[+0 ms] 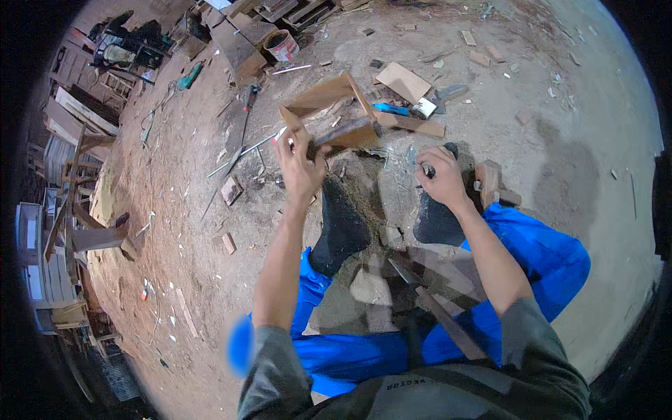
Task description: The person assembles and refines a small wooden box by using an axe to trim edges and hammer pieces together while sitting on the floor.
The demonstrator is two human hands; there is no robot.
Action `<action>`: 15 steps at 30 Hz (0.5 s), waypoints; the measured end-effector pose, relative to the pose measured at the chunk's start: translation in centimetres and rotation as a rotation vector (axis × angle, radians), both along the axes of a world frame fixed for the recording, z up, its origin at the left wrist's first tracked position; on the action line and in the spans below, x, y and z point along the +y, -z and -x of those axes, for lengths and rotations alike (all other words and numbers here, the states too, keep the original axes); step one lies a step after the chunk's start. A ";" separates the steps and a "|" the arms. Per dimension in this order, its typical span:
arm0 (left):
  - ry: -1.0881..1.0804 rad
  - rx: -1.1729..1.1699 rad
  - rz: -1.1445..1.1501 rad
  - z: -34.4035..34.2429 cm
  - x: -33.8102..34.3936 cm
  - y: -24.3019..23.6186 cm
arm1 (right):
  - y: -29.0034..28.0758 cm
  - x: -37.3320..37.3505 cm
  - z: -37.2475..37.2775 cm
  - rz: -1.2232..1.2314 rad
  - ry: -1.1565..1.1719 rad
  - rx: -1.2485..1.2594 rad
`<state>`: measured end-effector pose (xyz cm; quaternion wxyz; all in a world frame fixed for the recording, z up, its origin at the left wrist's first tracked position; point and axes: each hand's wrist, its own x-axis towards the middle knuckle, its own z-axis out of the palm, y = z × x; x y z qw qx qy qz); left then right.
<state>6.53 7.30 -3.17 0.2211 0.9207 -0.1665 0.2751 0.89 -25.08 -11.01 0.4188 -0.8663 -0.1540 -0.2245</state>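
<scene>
A box-like frame of brown wooden boards [320, 96] stands on the ground beyond my feet. My left hand [302, 168] is closed on its near left corner. Apart from the frame, my right hand [442, 175] hovers by my right foot with its fingers curled into a pinch. Something small and dark shows at those fingertips, too small to name. Thin shiny pieces that look like nails [404, 168] lie scattered on the ground between my hands. A blue-handled tool [392, 109] and a flat wooden board [409, 124] rest just right of the frame.
Dark socks [343, 224] cover my feet, on either side of the nails. A long narrow strip [448, 318] lies across my lap. Left of the frame are a thin metal rod [241, 155] and wood scraps. Farther off stand a bucket [282, 46] and a green power tool [190, 75].
</scene>
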 end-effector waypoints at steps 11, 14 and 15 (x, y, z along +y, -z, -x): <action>-0.109 0.236 -0.163 -3.9 -1.5 0.5 | 0.3 0.3 -0.1 0.007 0.006 0.020; -0.008 0.193 -0.094 0.7 -4.4 4.8 | 0.0 1.1 0.1 -0.005 -0.013 0.009; 0.090 0.229 -0.041 2.1 -6.0 5.4 | 0.1 0.8 0.0 0.004 -0.008 0.000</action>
